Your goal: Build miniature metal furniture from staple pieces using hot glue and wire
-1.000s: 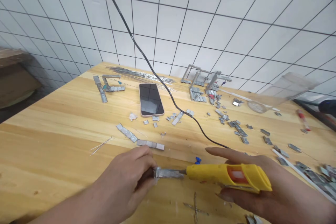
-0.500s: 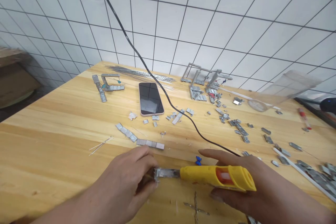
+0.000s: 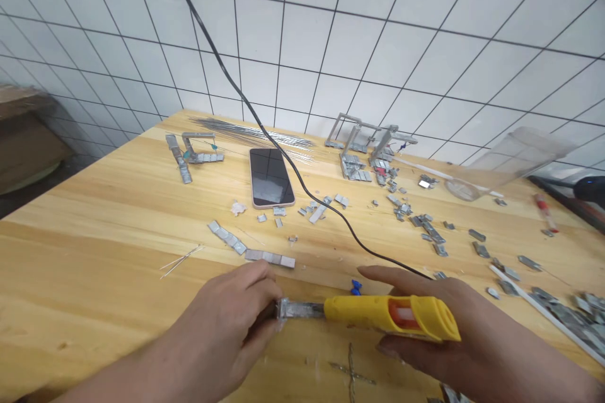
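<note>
My left hand [image 3: 236,318] is closed, pinching a small silver metal piece [image 3: 300,309] between thumb and fingers; the fingers partly hide it. My right hand [image 3: 447,321] grips a yellow hot glue gun [image 3: 373,315], its handle hidden underneath. The gun's front end points left and meets the metal piece; whether glue is coming out cannot be seen. A small blue item [image 3: 356,288] lies just beyond the gun. Nearer me is a cross of twisted wire [image 3: 351,373]. Flat metal strips [image 3: 270,258] rest in front of my left hand.
A black cable [image 3: 246,104] runs across the wooden table [image 3: 94,233] toward my right hand. Behind lie a phone [image 3: 271,177], thin metal rods [image 3: 255,132] and small metal frames [image 3: 354,151]. Loose metal pieces [image 3: 430,227] and a clear plastic container [image 3: 515,157] are at right.
The metal piece and the front of the glue gun have shifted very slightly upward in view. Both hands keep their holds.
</note>
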`<state>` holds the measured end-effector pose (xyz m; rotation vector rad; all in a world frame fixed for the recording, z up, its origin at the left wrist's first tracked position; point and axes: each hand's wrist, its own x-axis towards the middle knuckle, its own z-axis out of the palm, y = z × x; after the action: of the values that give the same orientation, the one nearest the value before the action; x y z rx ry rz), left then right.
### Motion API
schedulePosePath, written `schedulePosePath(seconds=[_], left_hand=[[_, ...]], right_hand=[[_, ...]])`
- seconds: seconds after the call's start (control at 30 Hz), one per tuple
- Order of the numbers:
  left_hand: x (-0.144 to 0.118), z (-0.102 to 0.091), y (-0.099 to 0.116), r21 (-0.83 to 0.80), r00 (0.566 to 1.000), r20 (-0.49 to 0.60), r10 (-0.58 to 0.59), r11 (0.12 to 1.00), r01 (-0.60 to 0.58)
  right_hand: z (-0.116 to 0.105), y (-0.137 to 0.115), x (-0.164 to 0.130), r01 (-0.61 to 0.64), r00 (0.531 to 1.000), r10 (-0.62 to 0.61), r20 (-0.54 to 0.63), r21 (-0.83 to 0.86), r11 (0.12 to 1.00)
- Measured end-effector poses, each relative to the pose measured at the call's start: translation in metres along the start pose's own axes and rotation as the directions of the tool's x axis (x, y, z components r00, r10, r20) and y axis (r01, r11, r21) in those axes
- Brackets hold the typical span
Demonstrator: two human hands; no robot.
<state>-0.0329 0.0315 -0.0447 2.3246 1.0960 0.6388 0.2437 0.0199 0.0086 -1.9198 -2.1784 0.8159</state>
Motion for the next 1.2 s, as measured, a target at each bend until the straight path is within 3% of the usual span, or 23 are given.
schedulePosePath(seconds=[0.1,0.27,0.47,0.63,0.87,1.07,1.2], left_hand=[[0.003,0.001,0.000,0.026,0.998,-0.056,-0.010,1.000,0.012],[0.004,0.002,0.001,0.033,0.997,-0.073,-0.012,0.999,0.014],[-0.001,0.001,-0.001,-0.016,0.999,0.046,0.012,1.000,-0.011],[-0.002,0.000,0.000,-0.013,0.997,0.076,-0.009,1.000,0.010],[-0.001,-0.002,-0.001,-0.066,0.997,0.060,0.045,0.997,-0.041],[-0.004,-0.005,-0.004,-0.118,0.998,0.023,0.055,0.992,-0.052],[-0.004,-0.005,-0.005,-0.126,0.998,-0.013,0.063,0.990,-0.064]], right_hand=[[0.003,-0.002,-0.001,0.000,0.999,0.001,-0.048,0.029,1.000],[0.002,0.004,0.000,0.040,0.998,-0.040,0.051,0.011,0.999],[-0.008,0.013,0.000,0.006,0.997,-0.004,0.076,-0.015,1.000],[-0.015,0.010,-0.002,-0.015,0.999,0.011,0.032,0.112,0.994],[-0.010,0.006,-0.003,-0.048,0.989,0.087,-0.123,0.290,0.956],[-0.011,0.017,-0.002,-0.060,0.998,0.055,0.024,0.248,0.967],[-0.012,0.016,-0.002,-0.086,0.996,0.077,0.046,0.256,0.963]])
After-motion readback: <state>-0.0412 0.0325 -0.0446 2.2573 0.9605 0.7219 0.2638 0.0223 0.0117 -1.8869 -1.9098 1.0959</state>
